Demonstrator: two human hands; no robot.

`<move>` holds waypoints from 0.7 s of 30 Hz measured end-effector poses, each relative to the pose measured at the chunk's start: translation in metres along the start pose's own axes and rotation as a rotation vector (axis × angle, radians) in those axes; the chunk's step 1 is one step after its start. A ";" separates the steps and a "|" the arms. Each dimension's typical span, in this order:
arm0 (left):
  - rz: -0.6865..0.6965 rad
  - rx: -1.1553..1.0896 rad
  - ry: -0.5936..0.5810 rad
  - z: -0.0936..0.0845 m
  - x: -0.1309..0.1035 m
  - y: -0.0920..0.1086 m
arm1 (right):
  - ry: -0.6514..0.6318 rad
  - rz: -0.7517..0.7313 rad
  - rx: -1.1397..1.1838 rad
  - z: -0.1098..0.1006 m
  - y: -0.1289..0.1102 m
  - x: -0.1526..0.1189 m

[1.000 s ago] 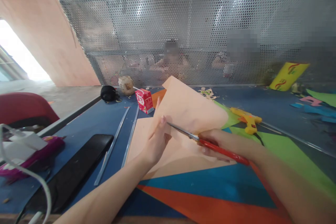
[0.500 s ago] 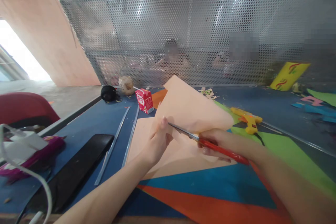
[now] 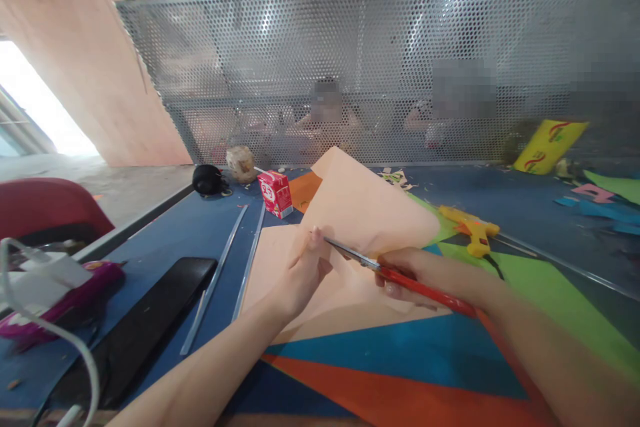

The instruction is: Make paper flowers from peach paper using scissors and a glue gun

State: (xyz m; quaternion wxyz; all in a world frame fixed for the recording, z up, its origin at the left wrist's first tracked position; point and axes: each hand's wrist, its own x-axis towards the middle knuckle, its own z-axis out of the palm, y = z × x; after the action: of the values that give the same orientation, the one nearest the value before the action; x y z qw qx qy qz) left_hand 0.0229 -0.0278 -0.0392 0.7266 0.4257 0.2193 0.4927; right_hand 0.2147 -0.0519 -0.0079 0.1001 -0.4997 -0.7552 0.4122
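Red-handled scissors (image 3: 425, 290) are in my right hand (image 3: 413, 270), whose fingers are wrapped round the handles. Their metal blades point left along a raised sheet of pale peach paper (image 3: 370, 203). My left hand (image 3: 307, 267) pinches that paper near its lower left edge, thumb on top, close to the blade tips. More peach paper (image 3: 270, 253) lies flat under both hands. Beneath it are a blue sheet (image 3: 400, 353) and an orange sheet (image 3: 340, 390). The raised paper hides part of the table behind it.
A red drink carton (image 3: 275, 193), clear strips (image 3: 215, 280) and a black case (image 3: 155, 327) lie left. Right are a yellow glue gun (image 3: 473, 227), green paper (image 3: 555, 293) and a yellow packet (image 3: 550, 145). People sit behind a perforated metal screen (image 3: 280, 33).
The raised peach paper has shifted very slightly, and the scissors and right hand have moved a little to the left. Both hands keep their hold.
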 end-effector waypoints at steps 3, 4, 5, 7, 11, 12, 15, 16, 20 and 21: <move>-0.021 0.016 0.019 0.000 -0.001 0.001 | 0.018 0.015 0.018 0.001 0.004 0.004; -0.016 0.022 0.016 -0.001 -0.001 0.001 | 0.016 0.020 0.029 0.001 0.004 0.004; -0.015 0.026 0.010 -0.001 -0.001 0.001 | 0.011 0.023 0.039 0.001 0.004 0.004; -0.027 0.018 -0.001 -0.002 -0.001 0.001 | 0.004 0.022 0.051 0.000 0.003 0.003; -0.021 0.036 -0.028 -0.002 -0.002 -0.001 | -0.011 0.017 0.059 -0.001 -0.003 -0.001; -0.004 0.055 -0.042 -0.003 -0.002 -0.002 | -0.018 0.017 0.057 -0.001 -0.003 -0.002; 0.032 0.117 -0.075 -0.004 -0.001 -0.005 | -0.012 -0.003 0.067 0.000 -0.003 -0.002; 0.037 0.129 -0.081 -0.005 0.000 -0.006 | -0.008 -0.012 0.079 0.000 -0.002 -0.001; 0.035 0.128 -0.083 -0.006 -0.001 -0.006 | -0.005 -0.019 0.097 0.001 0.003 0.001; 0.028 0.122 -0.080 -0.006 -0.001 -0.006 | 0.001 -0.014 0.085 0.001 0.005 0.003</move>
State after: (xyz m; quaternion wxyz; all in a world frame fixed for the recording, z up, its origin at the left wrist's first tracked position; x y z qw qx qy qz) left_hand 0.0213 -0.0269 -0.0475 0.7004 0.4916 0.2138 0.4713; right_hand 0.2159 -0.0496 -0.0128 0.1244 -0.4900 -0.7404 0.4429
